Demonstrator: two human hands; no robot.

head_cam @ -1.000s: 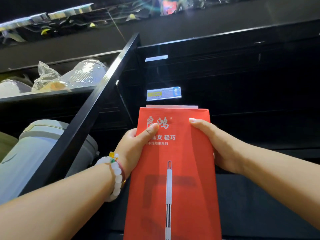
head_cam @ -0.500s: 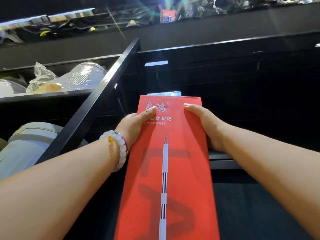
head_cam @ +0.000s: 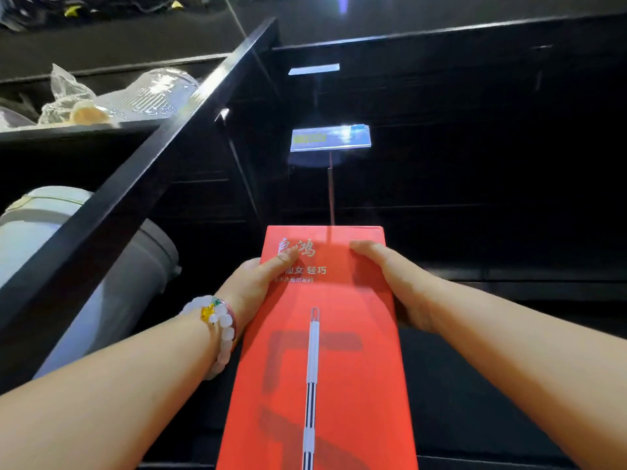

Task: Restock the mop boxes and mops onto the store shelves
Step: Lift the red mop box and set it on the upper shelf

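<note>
A long red mop box with a mop handle printed on its face stands upright in front of me, its top end toward the dark shelving. My left hand grips its left edge near the top, thumb across the printed lettering, a bead bracelet on the wrist. My right hand clasps the right edge at the same height. The box's lower end runs out of the frame. Behind it rise black shelves, dark inside.
A price tag holder juts from a shelf edge above the box. A black upright post slants at the left. Beyond it lie a pale grey bucket and plastic-wrapped goods on an upper shelf.
The box, which had risen to cover the price tag half a second ago, now sits lower in view with the tag exposed above it. Both hands keep the same grip.
</note>
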